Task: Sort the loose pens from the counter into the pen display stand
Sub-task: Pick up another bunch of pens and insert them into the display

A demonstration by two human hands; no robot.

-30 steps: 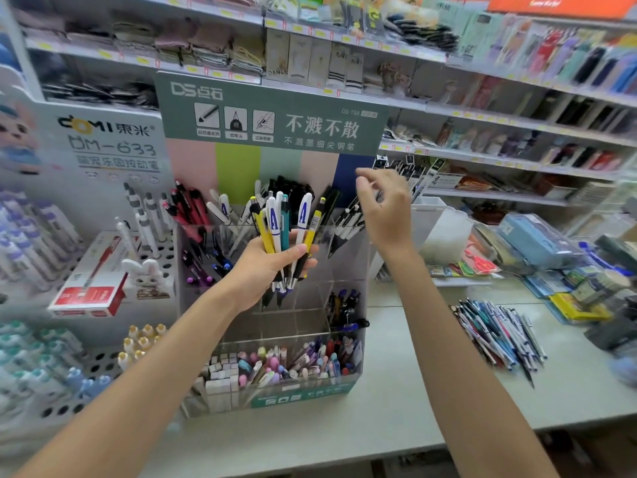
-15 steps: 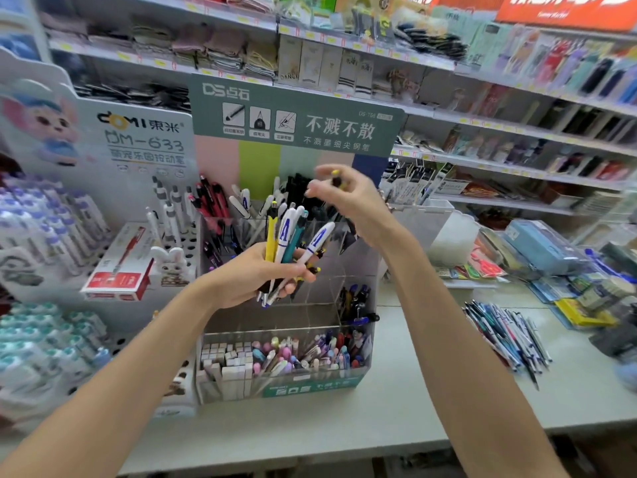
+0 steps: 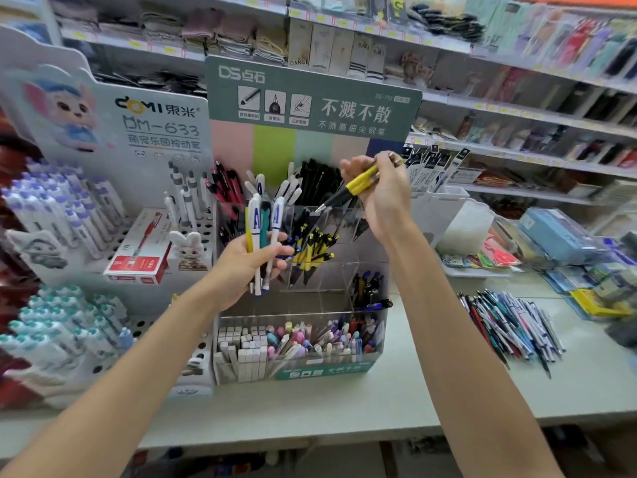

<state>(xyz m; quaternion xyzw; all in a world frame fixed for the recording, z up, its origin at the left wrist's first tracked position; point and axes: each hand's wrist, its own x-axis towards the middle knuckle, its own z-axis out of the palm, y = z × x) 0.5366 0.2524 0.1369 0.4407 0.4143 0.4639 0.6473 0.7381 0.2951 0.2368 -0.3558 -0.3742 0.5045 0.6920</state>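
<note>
My left hand (image 3: 241, 267) grips a small bunch of pens (image 3: 263, 232), white-and-blue, teal and yellow, upright in front of the clear acrylic pen display stand (image 3: 310, 305). My right hand (image 3: 382, 194) holds a yellow-and-black pen (image 3: 351, 189) above the stand's middle row, its tip pointing down-left toward a compartment of like yellow-and-black pens (image 3: 315, 250). A pile of loose pens (image 3: 510, 326) lies on the counter (image 3: 344, 405) to the right of the stand.
A white pen rack (image 3: 144, 208) with a red box (image 3: 141, 250) stands left of the stand. Boxes and packets (image 3: 551, 243) crowd the counter's far right. Stocked shelves (image 3: 482, 98) run behind. The stand's front tray (image 3: 296, 343) holds erasers and small pens.
My right hand pulled a yellow-and-black pen out of the left hand's bunch and carried it right, over the stand. The left hand's bunch is smaller. The camera view shifted left.
</note>
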